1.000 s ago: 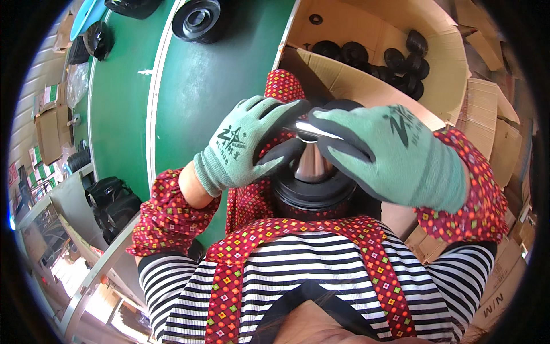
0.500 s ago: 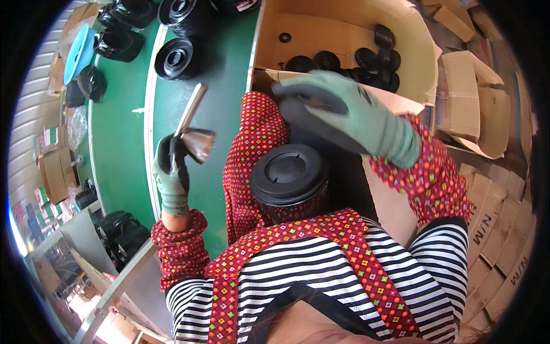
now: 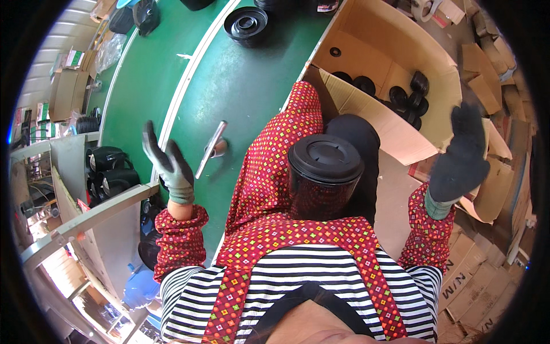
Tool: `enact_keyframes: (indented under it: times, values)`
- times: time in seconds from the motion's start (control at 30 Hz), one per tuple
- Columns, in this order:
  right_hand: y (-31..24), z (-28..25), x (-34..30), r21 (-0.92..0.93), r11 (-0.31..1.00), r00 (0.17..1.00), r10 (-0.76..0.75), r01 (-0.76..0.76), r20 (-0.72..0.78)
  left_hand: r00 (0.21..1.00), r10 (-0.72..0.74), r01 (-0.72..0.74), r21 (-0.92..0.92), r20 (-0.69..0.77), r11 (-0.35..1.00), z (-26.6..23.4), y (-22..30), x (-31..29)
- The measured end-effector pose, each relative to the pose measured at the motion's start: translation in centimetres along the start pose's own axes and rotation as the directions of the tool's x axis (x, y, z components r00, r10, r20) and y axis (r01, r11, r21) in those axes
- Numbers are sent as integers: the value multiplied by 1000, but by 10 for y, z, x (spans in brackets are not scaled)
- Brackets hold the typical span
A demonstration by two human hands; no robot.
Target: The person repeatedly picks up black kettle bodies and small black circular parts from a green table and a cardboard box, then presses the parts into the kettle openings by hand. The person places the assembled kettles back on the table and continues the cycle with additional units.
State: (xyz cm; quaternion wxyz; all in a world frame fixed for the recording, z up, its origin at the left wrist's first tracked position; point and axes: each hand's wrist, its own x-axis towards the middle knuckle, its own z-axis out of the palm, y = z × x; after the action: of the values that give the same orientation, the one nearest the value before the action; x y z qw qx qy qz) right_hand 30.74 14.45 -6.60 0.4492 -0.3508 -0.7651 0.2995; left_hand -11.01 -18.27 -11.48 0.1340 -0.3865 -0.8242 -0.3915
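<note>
A dark, glossy jar-like container (image 3: 318, 198) with a round black lid (image 3: 326, 157) stands between my legs at my lap. My left hand (image 3: 175, 172), in a green glove with dark palm and fingers, is raised over the green table, fingers spread and holding nothing. Just right of it, a tool with a straight metal rod (image 3: 212, 148) and a flared coppery end (image 3: 219, 148) is on the table. My right hand (image 3: 461, 152), its glove's black palm showing, is lifted out at the right beside the large carton, fingers stretched out with nothing in them.
The large open carton (image 3: 372, 126) ahead to the right contains several round black parts (image 3: 409, 103). A stack of black discs (image 3: 246, 24) is on the green table (image 3: 200, 86). Flattened cardboard (image 3: 464, 281) lies at the right; a metal rail (image 3: 91, 223) runs at lower left.
My left hand has let go of the rod tool, which now rests on the table. My right hand has swung right, away from the carton's near side. The view has shifted left.
</note>
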Motion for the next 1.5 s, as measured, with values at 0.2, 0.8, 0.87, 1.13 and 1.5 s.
enact_keyframes:
  times: [0.2,0.8,0.87,1.13,1.5]
  values:
    - [-35,118,-62,235,972,940,-84,4,330,974,-210,185,-834,85,520,117,126,-45]
    - [-8,85,-78,485,812,895,96,-323,436,699,425,240,-748,576,619,58,225,-11]
    - [-10,85,-73,347,913,910,58,-215,410,665,301,514,-711,684,480,70,205,-24]
    - [18,23,-40,318,917,969,209,-242,135,784,-25,588,-755,621,-290,126,85,-15]
    - [-44,90,2,280,936,556,-119,-215,823,749,78,657,-753,658,43,140,167,-9]
